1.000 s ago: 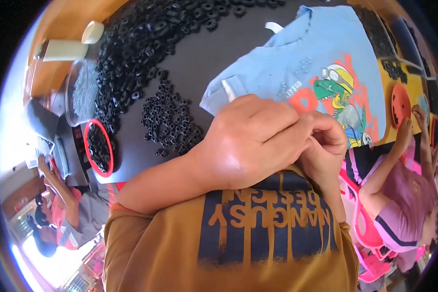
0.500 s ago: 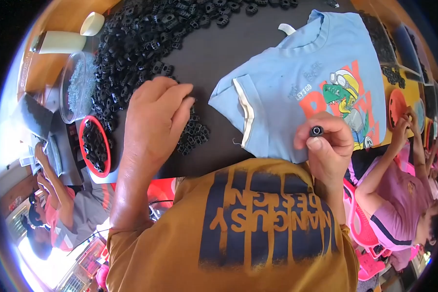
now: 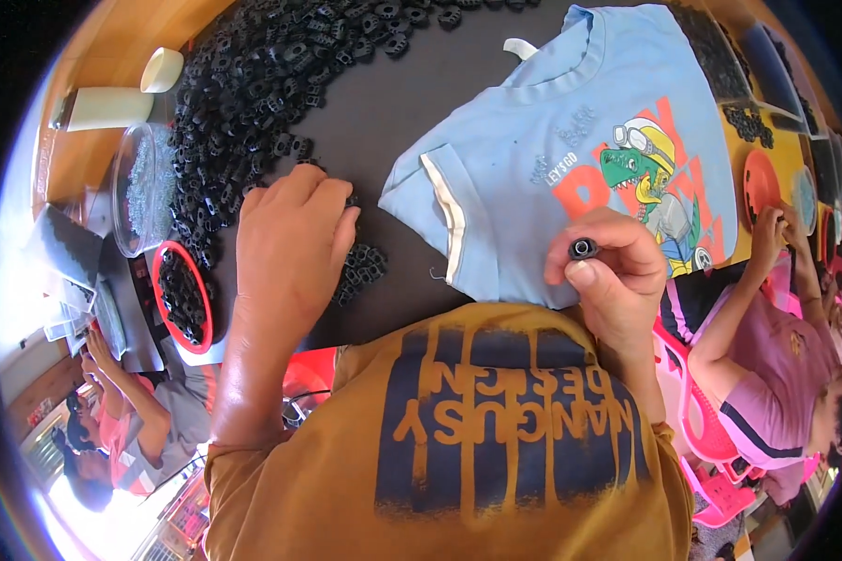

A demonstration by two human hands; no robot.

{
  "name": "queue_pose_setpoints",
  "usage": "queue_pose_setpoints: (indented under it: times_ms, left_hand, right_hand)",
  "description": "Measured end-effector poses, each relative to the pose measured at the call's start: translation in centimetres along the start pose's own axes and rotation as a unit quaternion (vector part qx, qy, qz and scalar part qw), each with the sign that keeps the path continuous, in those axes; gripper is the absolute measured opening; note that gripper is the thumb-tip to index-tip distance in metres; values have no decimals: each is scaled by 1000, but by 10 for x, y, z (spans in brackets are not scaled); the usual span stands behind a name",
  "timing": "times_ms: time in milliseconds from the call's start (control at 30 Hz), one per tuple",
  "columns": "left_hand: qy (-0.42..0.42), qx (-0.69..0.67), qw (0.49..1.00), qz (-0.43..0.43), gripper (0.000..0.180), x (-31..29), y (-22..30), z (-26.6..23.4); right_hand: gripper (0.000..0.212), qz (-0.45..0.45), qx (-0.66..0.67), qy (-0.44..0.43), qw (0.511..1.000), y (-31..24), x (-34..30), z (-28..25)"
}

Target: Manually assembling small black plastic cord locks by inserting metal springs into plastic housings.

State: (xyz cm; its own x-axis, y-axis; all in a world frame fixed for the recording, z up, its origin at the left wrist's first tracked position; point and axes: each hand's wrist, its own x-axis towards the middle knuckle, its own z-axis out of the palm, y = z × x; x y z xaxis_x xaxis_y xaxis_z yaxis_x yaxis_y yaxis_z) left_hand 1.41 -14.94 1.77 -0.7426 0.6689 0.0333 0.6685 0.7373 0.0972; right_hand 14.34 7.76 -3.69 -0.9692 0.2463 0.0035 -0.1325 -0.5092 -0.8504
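Left hand (image 3: 295, 238) is above the counter (image 3: 374, 122), its fingers bent down at small black parts (image 3: 360, 266), partly hiding them; I cannot tell whether it grips one. Further right, the person's mustard shirt (image 3: 299, 477) carries block lettering over dark stripes, appearing upside down. Beyond it, a light-blue shirt (image 3: 505, 178) lies on the counter, printed with small white letters and large red letters, partly covered by a green dinosaur (image 3: 636, 168). Right hand (image 3: 622, 266) pinches one black piece (image 3: 582, 248) between thumb and finger, its round opening facing up, in front of this light-blue shirt.

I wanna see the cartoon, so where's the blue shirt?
In the head view, the blue shirt lies on the table, right of centre, partly behind the right hand.
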Motion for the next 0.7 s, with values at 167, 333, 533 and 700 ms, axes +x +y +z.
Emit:
queue_pose_setpoints:
  times_ms: [167, 333, 533, 700]
  left_hand:
    - [-9, 4, 1000, 2, 12, 6, 3, 1]
    - [-15, -159, 987, -23, 10, 12, 19, -6]
    - [-95, -663, 727, -149, 9, 15, 58, -26]
    - [-138, -677, 717, -92, 17, 26, 69, -21]
  right_hand:
    - [23, -17, -1, -24, 1000, 1, 2, -5]
    - [23, -12, -7, -33, 999, 1, 1, -6]
    - [22, 12, 10, -29, 999, 0, 2, -4]
    - [20, -5, -6, -32, 999, 1, 1, -2]
